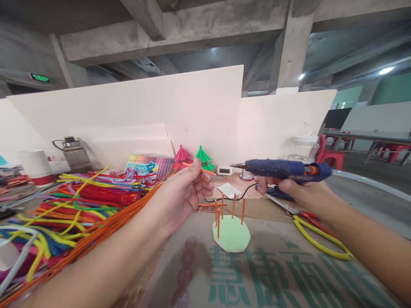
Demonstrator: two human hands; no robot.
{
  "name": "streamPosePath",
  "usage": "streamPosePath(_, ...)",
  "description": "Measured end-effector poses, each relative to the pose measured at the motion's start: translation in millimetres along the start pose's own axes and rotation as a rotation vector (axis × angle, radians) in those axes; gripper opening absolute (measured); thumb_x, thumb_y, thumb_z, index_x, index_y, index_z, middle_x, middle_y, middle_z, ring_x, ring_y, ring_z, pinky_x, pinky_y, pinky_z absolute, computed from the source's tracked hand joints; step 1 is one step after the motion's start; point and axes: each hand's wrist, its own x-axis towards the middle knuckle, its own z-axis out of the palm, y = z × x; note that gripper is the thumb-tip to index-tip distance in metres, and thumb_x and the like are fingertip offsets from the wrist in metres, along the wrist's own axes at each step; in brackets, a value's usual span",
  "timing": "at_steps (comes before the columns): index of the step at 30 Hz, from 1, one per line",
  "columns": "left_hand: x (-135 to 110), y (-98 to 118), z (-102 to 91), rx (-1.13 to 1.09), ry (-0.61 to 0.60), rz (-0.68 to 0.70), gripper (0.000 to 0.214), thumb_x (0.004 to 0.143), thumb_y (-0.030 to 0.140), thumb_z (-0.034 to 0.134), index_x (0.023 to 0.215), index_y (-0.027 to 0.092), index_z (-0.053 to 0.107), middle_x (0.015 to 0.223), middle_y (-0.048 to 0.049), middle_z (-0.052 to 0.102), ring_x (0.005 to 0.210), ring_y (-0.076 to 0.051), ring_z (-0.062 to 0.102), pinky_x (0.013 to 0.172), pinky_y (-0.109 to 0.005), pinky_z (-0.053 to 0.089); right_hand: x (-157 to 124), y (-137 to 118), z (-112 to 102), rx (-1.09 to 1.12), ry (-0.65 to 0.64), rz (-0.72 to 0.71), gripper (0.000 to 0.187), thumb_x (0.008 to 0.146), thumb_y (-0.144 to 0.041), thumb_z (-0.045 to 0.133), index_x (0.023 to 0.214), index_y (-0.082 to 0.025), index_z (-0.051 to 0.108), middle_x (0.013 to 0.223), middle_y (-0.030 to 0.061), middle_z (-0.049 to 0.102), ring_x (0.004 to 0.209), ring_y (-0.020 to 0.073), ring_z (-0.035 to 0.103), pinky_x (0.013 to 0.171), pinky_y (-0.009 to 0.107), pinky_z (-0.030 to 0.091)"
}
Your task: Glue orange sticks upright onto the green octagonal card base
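Observation:
My left hand (192, 188) pinches a short orange pipe cleaner piece (208, 172) between thumb and fingers. In my right hand (285, 188) is a blue hot glue gun (272, 168), held level with its metal nozzle pointing left toward the orange piece, apart from it. Below and between the hands lies a pale green, many-sided base (233, 237). Several orange sticks (234, 206) stand upright along its left, back and right edges. Another orange piece (221, 205) lies flat behind the base.
Loose coloured pipe cleaners (86, 201) heap on the left. Yellow-and-red-handled scissors (321, 239) lie under my right forearm. Behind stand a marker set (150, 164), pink (181, 156) and green (201, 156) paper-like trees, a small digital clock (224, 170), a bottle (75, 156) and a jar (303, 149).

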Motion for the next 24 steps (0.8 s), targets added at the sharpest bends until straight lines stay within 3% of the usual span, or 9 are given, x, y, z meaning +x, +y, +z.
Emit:
streamPosePath(6,2,-3,-2.2,0.030,-0.010,0.034,0.032,0.091,0.036,0.071,0.069,0.013,0.063,0.068,-0.0016,0.064,0.060,-0.010,0.063,0.060,-0.019,0.056,0,-7,8,0.196,-0.092,-0.065,0.041,0.084,-0.063,0.068,0.080,-0.023,0.063,0.072,-0.0007,0.059,0.067,0.0167,0.055,0.067,0.033,0.045)
streamPosePath(14,3,-10,0.3,0.058,-0.059,0.051,0.036,0.082,0.042,0.080,0.070,0.014,0.060,0.066,-0.0001,0.062,0.060,-0.010,0.061,0.061,-0.021,0.051,1,-16,13,0.045,-0.047,-0.106,0.061,0.076,-0.078,0.062,0.062,-0.019,0.054,0.060,-0.0018,0.051,0.055,0.0126,0.049,0.051,0.026,0.038)
streamPosePath(19,2,-10,-0.4,0.067,-0.069,0.059,0.034,0.083,0.041,0.080,0.071,0.015,0.060,0.067,0.0003,0.062,0.062,-0.010,0.061,0.063,-0.022,0.051,4,-25,15,0.003,-0.025,-0.108,0.061,0.076,-0.077,0.064,0.062,-0.019,0.055,0.057,-0.0026,0.050,0.051,0.0109,0.046,0.048,0.024,0.037)
streamPosePath(24,2,-11,-2.0,0.076,-0.082,0.055,0.033,0.084,0.041,0.079,0.073,0.015,0.061,0.068,0.0000,0.063,0.063,-0.011,0.060,0.064,-0.023,0.051,1,-18,14,0.033,-0.017,-0.048,0.059,0.072,-0.075,0.070,0.062,-0.019,0.055,0.061,-0.0003,0.056,0.058,0.0146,0.053,0.054,0.028,0.043)
